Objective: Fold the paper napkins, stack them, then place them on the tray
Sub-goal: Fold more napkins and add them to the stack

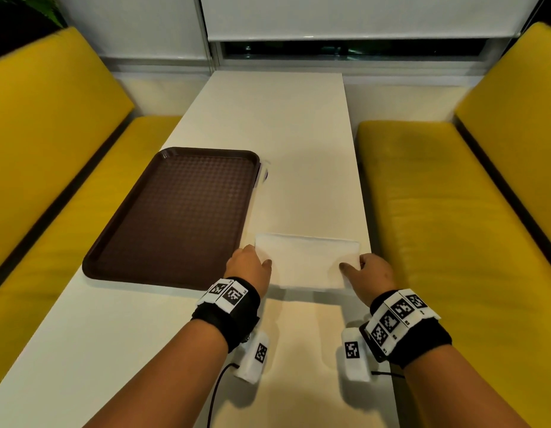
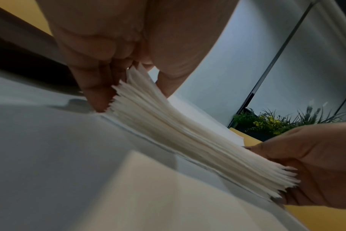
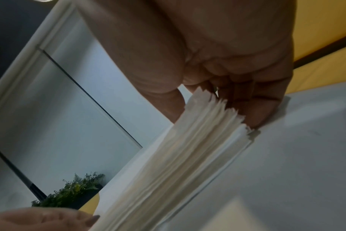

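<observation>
A thick stack of white paper napkins (image 1: 308,261) lies on the white table (image 1: 286,134), just right of the brown tray (image 1: 175,211), whose bed holds nothing. My left hand (image 1: 251,262) grips the stack's left end, thumb on top and fingers curled at the side. My right hand (image 1: 368,268) grips the right end the same way. In the left wrist view the left hand (image 2: 128,87) pinches the layered napkin stack (image 2: 178,137), with the right hand (image 2: 316,164) at the far end. The right wrist view shows the right hand (image 3: 215,107) round the napkin stack (image 3: 178,164).
Yellow benches (image 1: 453,211) flank the narrow table on both sides. The tray fills the table's left half. A small white object (image 1: 265,174) lies by the tray's far right corner. The stack sits close to the table's right edge (image 1: 365,211). Bare tabletop stretches beyond it.
</observation>
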Motion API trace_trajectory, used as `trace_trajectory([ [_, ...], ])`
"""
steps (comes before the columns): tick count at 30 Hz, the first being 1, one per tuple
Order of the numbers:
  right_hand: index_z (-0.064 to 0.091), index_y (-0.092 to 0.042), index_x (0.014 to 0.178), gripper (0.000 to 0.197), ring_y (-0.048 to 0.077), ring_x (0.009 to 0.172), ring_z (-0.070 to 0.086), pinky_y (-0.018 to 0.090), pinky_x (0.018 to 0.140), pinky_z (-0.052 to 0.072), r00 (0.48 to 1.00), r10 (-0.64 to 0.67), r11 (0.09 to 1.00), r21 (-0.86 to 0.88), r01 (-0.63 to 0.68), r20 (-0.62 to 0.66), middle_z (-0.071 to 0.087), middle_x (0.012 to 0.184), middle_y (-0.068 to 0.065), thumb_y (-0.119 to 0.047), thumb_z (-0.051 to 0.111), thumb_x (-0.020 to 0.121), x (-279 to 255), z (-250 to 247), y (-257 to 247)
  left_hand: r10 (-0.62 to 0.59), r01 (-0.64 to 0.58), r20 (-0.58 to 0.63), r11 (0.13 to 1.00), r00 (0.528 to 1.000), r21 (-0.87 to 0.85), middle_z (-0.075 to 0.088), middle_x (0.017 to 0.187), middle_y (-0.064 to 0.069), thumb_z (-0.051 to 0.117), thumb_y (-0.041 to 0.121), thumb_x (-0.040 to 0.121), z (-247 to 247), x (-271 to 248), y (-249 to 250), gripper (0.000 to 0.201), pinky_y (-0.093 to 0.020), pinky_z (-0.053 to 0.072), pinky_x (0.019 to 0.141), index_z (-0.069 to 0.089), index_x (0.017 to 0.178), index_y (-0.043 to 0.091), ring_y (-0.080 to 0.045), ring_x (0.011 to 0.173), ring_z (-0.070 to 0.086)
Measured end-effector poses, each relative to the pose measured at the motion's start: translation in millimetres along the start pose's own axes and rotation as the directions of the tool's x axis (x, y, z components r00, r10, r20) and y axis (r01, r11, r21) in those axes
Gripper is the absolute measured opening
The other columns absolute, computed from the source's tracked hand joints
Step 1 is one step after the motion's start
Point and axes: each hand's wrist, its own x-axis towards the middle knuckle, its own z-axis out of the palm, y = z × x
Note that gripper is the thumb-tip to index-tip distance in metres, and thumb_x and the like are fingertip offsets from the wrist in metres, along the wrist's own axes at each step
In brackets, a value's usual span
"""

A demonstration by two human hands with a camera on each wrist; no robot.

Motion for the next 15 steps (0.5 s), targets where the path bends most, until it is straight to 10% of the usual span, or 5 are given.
trace_trajectory([
  [4,0.057,-0.004,0.091,0.035,0.024,0.075,0.055,0.033,0.066,0.045,0.999,0.029,1.0,0.009,-0.029,-0.017,0.056,0.078,0.005,-0.039,0.063,0.089,0.0,-1.2,0.3,-0.01,0.01,0.015,0.999,1.0,-0.031,0.047,0.133,-0.015,0.053,0.034,0.095,-1.9,1.7,-2.1,0.049,-0.037,0.042,0.097,0.044,0.133,0.004,-0.03,0.121,0.049],
  [15,0.053,-0.009,0.118,0.043,0.029,0.097,0.061,0.045,0.086,0.054,0.994,0.031,0.989,0.149,-0.016,-0.101,0.062,0.112,0.011,-0.031,0.07,0.085,-9.1,0.8,-3.0,-0.016,0.016,0.0,0.998,1.0,-0.055,0.047,0.131,-0.013,0.055,0.034,0.094,-1.1,0.9,-2.9,0.048,-0.037,0.044,0.096,0.045,0.132,0.005,-0.029,0.119,0.05],
])
